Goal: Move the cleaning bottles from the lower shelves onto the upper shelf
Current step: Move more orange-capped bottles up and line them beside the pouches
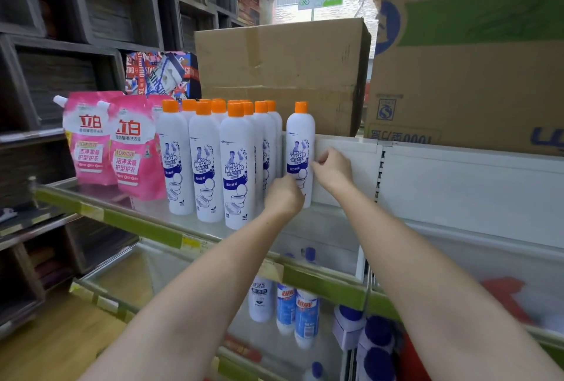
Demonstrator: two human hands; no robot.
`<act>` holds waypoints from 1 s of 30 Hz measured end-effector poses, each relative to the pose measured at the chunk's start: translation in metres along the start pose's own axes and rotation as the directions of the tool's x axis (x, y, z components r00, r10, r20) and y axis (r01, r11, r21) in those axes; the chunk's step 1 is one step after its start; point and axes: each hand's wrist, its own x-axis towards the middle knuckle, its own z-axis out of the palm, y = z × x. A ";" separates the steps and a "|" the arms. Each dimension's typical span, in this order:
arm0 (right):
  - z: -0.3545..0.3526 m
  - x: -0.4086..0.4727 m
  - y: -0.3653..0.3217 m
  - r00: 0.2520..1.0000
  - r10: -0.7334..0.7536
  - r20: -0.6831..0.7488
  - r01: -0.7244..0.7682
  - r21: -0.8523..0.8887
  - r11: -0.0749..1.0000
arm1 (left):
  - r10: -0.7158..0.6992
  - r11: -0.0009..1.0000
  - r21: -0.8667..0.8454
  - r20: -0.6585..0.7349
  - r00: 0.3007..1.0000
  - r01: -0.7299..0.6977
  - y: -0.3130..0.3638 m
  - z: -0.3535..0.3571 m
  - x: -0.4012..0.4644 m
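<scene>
A white cleaning bottle [300, 139] with an orange cap stands upright on the upper shelf [143, 225], apart from a group of several like bottles [213, 154] to its left. My left hand [282, 196] grips the lone bottle near its base. From the right, my right hand [331, 168] pinches its middle. More bottles [297, 310] with blue labels stand on the lower shelf below.
Pink detergent pouches [103, 139] lean at the left of the upper shelf. Big cardboard boxes [280, 72] sit behind and to the right. A white divider panel [348, 167] stands just right of the held bottle. Dark wooden cubbies [61, 29] fill the left wall.
</scene>
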 end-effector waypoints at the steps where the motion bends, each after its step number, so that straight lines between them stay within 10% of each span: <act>1: -0.002 -0.008 0.003 1.000 0.019 0.003 -0.019 0.006 1.000 | 0.020 1.000 0.000 0.007 1.000 -0.020 -0.001 -0.002 -0.007; 20: -0.126 -0.267 0.055 0.967 0.163 -0.198 -0.203 -0.201 0.958 | 0.556 0.809 0.085 0.215 0.803 -0.582 0.054 -0.017 -0.236; 30: -0.173 -0.423 0.155 0.873 0.468 -0.136 -0.488 -0.275 0.829 | 0.558 0.752 0.015 0.519 0.647 -0.659 0.054 0.071 -0.352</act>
